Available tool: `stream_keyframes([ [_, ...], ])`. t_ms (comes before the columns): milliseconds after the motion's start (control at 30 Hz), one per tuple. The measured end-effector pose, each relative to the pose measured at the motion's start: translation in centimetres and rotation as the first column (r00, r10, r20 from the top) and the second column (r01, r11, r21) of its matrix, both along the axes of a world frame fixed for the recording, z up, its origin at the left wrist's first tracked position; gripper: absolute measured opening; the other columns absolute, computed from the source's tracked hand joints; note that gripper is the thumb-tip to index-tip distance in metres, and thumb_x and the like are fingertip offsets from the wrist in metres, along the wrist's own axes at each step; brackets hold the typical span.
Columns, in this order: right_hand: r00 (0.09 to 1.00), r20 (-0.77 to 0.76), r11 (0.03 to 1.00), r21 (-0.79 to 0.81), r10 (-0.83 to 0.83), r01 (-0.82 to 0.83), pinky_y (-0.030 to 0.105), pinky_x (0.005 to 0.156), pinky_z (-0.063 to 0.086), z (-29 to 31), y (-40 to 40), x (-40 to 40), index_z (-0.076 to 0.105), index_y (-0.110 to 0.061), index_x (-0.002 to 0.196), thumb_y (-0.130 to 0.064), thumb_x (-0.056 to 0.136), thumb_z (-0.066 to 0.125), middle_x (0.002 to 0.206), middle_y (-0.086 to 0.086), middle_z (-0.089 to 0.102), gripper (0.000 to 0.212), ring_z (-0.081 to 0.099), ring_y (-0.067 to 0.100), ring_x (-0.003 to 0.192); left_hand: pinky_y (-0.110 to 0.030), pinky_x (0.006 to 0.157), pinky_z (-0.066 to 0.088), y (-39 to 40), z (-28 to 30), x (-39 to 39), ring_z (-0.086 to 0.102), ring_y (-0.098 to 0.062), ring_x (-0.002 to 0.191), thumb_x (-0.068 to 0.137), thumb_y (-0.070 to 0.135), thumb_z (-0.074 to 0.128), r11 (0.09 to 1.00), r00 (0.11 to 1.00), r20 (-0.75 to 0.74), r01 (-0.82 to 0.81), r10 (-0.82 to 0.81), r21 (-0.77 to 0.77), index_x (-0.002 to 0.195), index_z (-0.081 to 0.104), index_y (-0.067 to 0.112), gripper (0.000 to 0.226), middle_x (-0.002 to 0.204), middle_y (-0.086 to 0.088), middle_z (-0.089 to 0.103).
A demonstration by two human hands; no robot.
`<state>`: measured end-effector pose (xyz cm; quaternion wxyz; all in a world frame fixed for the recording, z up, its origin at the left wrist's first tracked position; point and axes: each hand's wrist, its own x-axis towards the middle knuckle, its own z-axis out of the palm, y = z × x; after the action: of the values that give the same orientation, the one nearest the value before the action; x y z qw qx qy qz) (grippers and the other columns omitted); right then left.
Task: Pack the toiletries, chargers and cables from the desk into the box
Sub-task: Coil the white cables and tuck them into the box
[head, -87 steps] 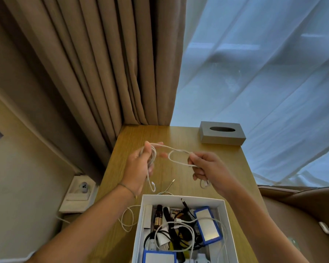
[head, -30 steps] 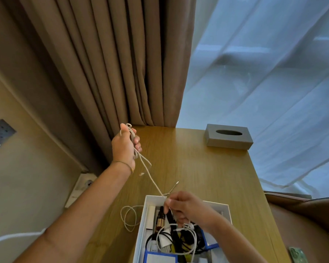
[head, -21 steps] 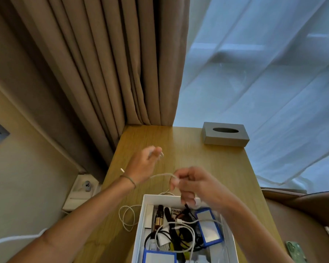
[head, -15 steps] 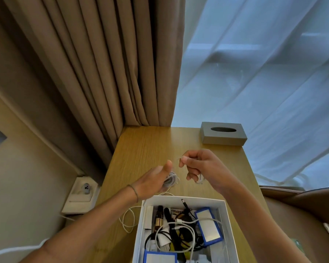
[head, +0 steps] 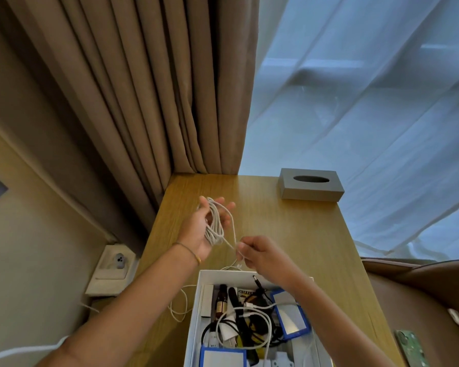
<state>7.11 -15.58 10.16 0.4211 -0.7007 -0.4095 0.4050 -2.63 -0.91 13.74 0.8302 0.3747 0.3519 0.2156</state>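
A white cable (head: 214, 225) is looped several times around my left hand (head: 206, 229), which is raised above the wooden desk (head: 297, 234) with fingers spread. My right hand (head: 259, 254) pinches the loose end of the same cable just beyond the far rim of the white box (head: 194, 313). The box sits at the desk's near edge and holds a tangle of black and white cables, a small brown bottle (head: 221, 303), blue-edged cases (head: 289, 313) and a white charger.
A grey tissue box (head: 312, 184) stands at the desk's far right corner. Another white cable (head: 179, 304) lies looped on the desk left of the box. Brown curtains hang behind; a wall socket (head: 115, 263) sits low left. A brown chair is at right.
The cable, stretched between my hands before, is now wound in coils around my left hand. My right hand has dropped toward the box rim, holding the cable's end.
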Motion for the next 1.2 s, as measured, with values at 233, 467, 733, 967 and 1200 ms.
stream_keyframes([
  [233, 0.98, -0.014, 0.953, 0.234, -0.196, 0.194, 0.017, 0.047, 0.032, -1.4, -0.4, -2.1, 0.051, -0.043, 0.121, -0.038, 0.102, 0.052, 0.053, -0.013, 0.044, 0.02, 0.036, 0.002, 0.048, -0.041, 0.071, 0.058, 1.3, 0.6, -0.1, 0.065, -0.021, 0.061, 0.104, 0.045, 0.039, 0.982, 0.988, 0.077, -0.123, 0.136, -0.146, 0.091, 0.058, 0.01, 0.041, 0.066, -0.005, 0.062],
  [467, 0.936, 0.267, 0.959, 0.224, -0.229, 0.171, 0.026, 0.058, 0.044, -0.8, 0.5, -2.3, 0.05, -0.036, 0.135, -0.046, 0.099, 0.053, 0.066, -0.007, 0.053, 0.037, 0.047, 0.004, 0.058, -0.022, 0.045, 0.04, 1.1, 1.3, 0.6, 0.042, -0.011, 0.047, 0.103, 0.044, 0.043, 0.97, 0.973, 0.093, -0.196, 0.211, -0.145, 0.088, 0.052, 0.012, 0.037, 0.059, 0.0, 0.047],
  [733, 0.992, 0.049, 0.993, 0.048, -0.112, 0.11, 0.036, 0.083, 0.05, -0.1, 0.3, -4.2, 0.065, -0.017, 0.084, -0.033, 0.105, 0.046, 0.082, -0.004, 0.065, 0.032, 0.061, 0.015, 0.079, -0.027, 0.051, 0.045, 0.7, -0.2, 1.2, 0.046, -0.008, 0.053, 0.103, 0.028, 0.052, 0.755, 0.941, -0.073, -0.216, 0.33, 0.619, 0.087, 0.052, 0.023, 0.016, 0.069, 0.002, 0.05],
  [967, 0.99, -0.03, 0.99, 0.0, -0.141, 0.141, 0.036, 0.058, 0.049, 2.5, -0.4, -2.2, 0.065, -0.02, 0.08, -0.03, 0.103, 0.052, 0.05, -0.009, 0.051, 0.029, 0.051, 0.01, 0.048, -0.035, 0.045, 0.037, 0.8, -2.7, 0.1, 0.048, -0.013, 0.049, 0.098, 0.056, 0.043, 0.133, 0.938, -0.331, 0.317, 0.101, 0.939, 0.087, 0.054, 0.021, 0.039, 0.062, 0.004, 0.054],
  [1200, 0.919, 0.085, 0.902, 0.245, -0.384, 0.354, 0.013, 0.049, 0.043, 2.8, -0.9, 0.0, 0.074, -0.023, 0.073, -0.024, 0.088, 0.075, 0.057, -0.003, 0.071, 0.015, 0.061, 0.002, 0.046, -0.022, 0.047, 0.033, -1.9, -3.4, -0.4, 0.049, -0.001, 0.051, 0.08, 0.086, 0.015, 0.16, 0.831, -0.441, 0.513, -0.338, 0.844, 0.085, 0.061, 0.052, 0.057, 0.063, 0.015, 0.058],
])
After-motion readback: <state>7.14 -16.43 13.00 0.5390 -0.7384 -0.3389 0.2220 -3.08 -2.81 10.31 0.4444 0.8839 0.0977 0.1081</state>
